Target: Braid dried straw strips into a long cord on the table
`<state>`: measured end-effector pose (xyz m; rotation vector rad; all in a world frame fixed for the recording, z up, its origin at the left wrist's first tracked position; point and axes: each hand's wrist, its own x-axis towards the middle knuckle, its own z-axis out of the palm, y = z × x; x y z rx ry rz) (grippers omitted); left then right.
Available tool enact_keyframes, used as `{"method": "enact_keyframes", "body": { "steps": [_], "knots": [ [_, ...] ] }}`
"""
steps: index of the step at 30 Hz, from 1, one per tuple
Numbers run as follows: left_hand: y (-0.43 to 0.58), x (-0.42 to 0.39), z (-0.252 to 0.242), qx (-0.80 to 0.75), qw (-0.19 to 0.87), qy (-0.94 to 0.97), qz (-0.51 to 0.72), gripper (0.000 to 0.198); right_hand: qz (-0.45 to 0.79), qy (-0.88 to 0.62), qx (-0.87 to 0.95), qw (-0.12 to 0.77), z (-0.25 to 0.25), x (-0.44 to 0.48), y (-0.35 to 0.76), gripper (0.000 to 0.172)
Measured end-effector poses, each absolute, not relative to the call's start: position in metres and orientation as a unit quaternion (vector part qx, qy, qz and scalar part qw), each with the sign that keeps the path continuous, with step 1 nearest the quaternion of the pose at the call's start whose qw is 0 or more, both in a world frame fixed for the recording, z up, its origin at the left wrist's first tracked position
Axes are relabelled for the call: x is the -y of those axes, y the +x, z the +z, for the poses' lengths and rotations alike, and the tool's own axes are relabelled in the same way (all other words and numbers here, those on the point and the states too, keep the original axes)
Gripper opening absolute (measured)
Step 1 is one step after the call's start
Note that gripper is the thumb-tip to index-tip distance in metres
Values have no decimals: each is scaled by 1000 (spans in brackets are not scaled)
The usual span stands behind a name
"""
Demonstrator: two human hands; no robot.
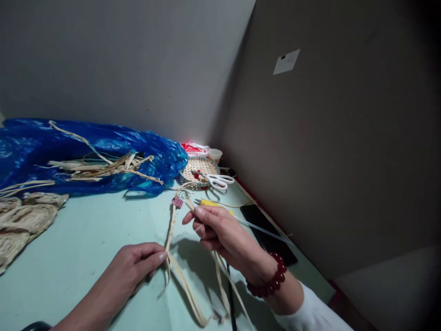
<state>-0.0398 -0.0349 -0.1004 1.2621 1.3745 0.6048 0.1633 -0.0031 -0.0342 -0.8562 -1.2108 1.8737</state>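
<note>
My left hand pinches a pale braided cord of plant fibre between thumb and fingertips, low on the table. From there the cord runs up to a small pink clip, and loose flat strands trail down from the pinch. My right hand, a dark red bead bracelet at its wrist, is raised to the right of the cord. Its thumb and fingers close on a pale fibre strand, with loose ends hanging below the palm.
Behind lies a blue plastic bag with loose dry fibres on it. A woven piece is at left. White-handled scissors rest by a shallow woven basket, near a paper cup. A black flat object lies along the right wall.
</note>
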Motion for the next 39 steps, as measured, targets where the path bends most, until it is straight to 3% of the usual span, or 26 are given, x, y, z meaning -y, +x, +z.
{"method": "enact_keyframes", "body": {
  "steps": [10,22,34,39],
  "knots": [
    [-36,37,-90,-573,568,518,285,32,665,-405,549,306,-54,21,160,25],
    [-34,42,-82,-575,553,523,300,28,364,-471,772,223,-63,30,151,22],
    [-32,43,-84,-582,554,506,314,26,221,-450,848,172,-65,40,148,25],
    [-32,42,-87,-574,555,505,327,26,90,-398,906,109,-64,43,150,10]
  ]
}}
